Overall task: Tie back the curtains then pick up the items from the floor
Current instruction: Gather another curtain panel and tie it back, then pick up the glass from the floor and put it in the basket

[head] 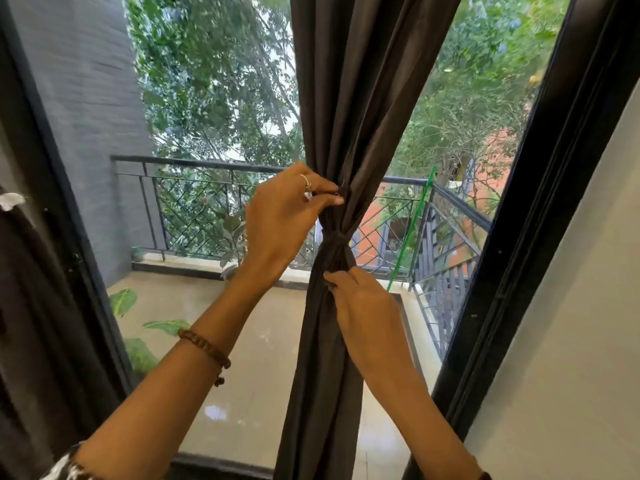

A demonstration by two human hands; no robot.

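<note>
Two hands work on one dark curtain (349, 98) that hangs down the centre of the frame, gathered tight at mid-height by a single band (335, 237) of the same dark cloth. The left hand (284, 216) sits just above the band, its fingers (325, 187) pinched shut on a fold of the curtain; it wears one ring (306, 181), and one beaded bracelet (204, 348) circles that forearm. The right hand (363, 306) is just below the band, fingers (341, 277) curled closed into the cloth there. A second dark curtain (38, 306) fills the lower left edge of the frame.

Behind the cloth is a big glass door with a black frame (540, 209), a pale wall (581, 341) at the lower right. Outside lies a balcony floor (249, 341) of light tiles, fenced by a black metal railing (194, 202), with a grey brick wall (86, 116) at upper left and green trees (214, 81) beyond. One green pole (412, 230) leans at the railing's corner. One pot (230, 271) stands by the railing with a leafy plant (232, 230) in it; three large leaves show at lower left
</note>
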